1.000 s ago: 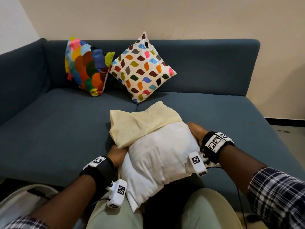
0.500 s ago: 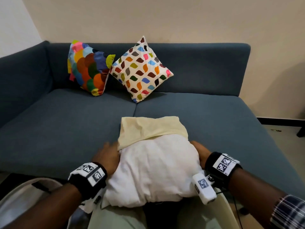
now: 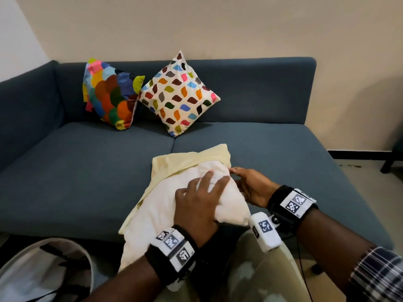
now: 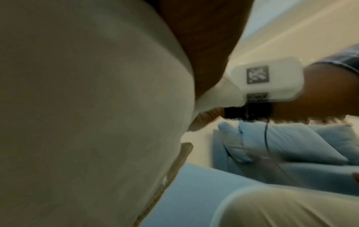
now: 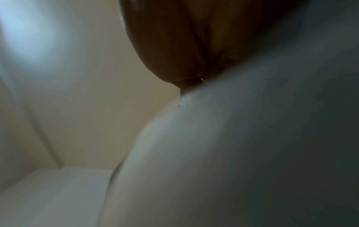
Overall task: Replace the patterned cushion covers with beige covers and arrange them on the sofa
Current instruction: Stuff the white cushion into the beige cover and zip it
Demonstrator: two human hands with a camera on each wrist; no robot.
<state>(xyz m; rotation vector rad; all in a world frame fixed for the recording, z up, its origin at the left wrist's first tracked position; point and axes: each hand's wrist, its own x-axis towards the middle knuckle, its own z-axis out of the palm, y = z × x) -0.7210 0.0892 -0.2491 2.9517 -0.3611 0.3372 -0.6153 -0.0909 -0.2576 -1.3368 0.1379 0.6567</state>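
Observation:
A white cushion insert (image 3: 157, 214) lies on the front of the sofa seat, its far end tucked into a beige cover (image 3: 185, 159). My left hand (image 3: 200, 197) lies flat on top of the insert with fingers spread, pressing it down. My right hand (image 3: 250, 186) rests against the insert's right side, its straight fingertips (image 3: 234, 170) touching the cover's open edge. In the left wrist view the insert (image 4: 87, 122) fills the left side. The right wrist view is blurred, with the palm against white fabric (image 5: 233, 153). Two patterned cushions (image 3: 111, 97) (image 3: 178, 94) lean on the backrest.
The blue sofa (image 3: 76, 171) has bare seat on both sides of the insert. A pale basket (image 3: 43, 269) stands on the floor at my lower left. My knees (image 3: 261, 275) are close to the sofa's front edge. A dark furniture leg (image 3: 390, 162) stands far right.
My left hand has moved from the insert's left side onto its top. My right hand has slid forward along the right side to the cover's edge. The insert has turned slightly.

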